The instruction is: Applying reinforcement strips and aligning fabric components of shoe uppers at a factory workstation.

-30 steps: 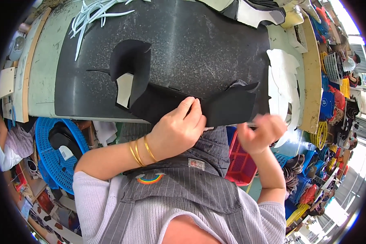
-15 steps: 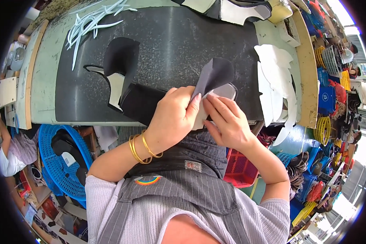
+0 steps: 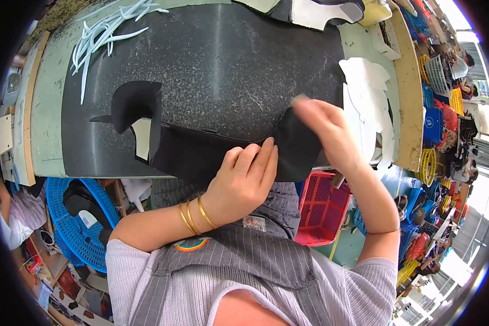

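Observation:
A long black fabric piece (image 3: 193, 146), shaped like a shoe upper, lies along the near edge of the dark work mat (image 3: 201, 70). Its left end curls up, and a pale backing patch (image 3: 142, 137) shows there. My left hand (image 3: 247, 176) lies on the middle of the piece, fingers stretched out and pressing on its surface. Above the right end of the piece is my right hand (image 3: 328, 130); its fingertips are smeared by motion, so their grip is unclear. The right part of the piece lies black side up and hangs over the table's edge.
Pale blue strips (image 3: 106, 35) lie in a heap at the far left. White cut sheets (image 3: 367, 103) are stacked at the right. More black and white pieces (image 3: 315, 13) sit at the far edge. Below are a blue basket (image 3: 100, 247) and a red crate (image 3: 323, 209).
The folded right end has been opened out flat, hiding its pale underside. My left hand has gone from pinching it to lying flat; my right hand has moved up and right.

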